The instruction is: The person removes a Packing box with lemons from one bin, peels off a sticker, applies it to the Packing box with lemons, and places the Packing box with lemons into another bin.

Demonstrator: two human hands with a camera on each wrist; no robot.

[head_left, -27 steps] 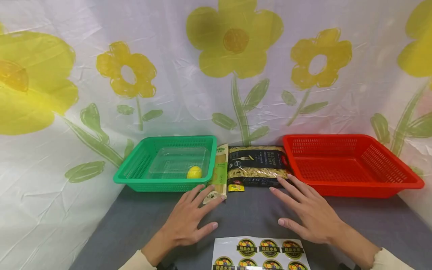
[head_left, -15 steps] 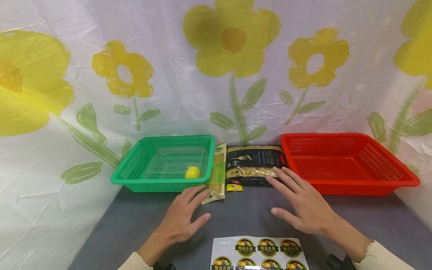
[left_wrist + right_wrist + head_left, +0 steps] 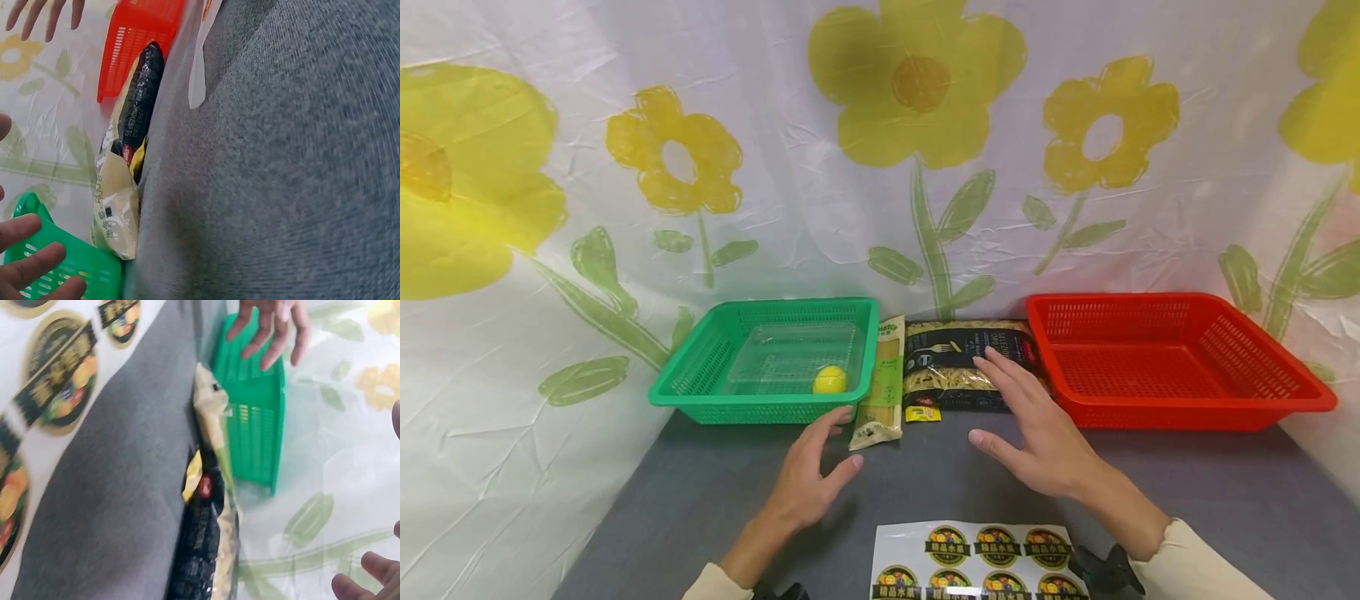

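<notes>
My left hand (image 3: 805,479) hovers above the dark table in front of the green basket (image 3: 760,402), its fingers loosely extended and holding nothing. To the right, my right hand (image 3: 1041,442) is raised with fingers stretched, and it hides part of the penne pasta bag (image 3: 951,379). Left of that bag lies a long pack of dried noodles (image 3: 883,387). A small yellow packet (image 3: 922,413) sits at the bag's front edge. Between my forearms lies a sheet of round fruit stickers (image 3: 973,562), its near part cut off by the frame.
Inside the green basket are a clear plastic box (image 3: 782,354) and a round yellow object (image 3: 830,380), perhaps a lemon or ball. A red basket (image 3: 1180,415) stands at the back right. Behind everything hangs a flower-printed cloth (image 3: 775,167).
My right hand has moved left and a little farther back, away from the red basket. My left hand has turned more sideways and drawn off the noodle pack's near end. Objects stayed put.
</notes>
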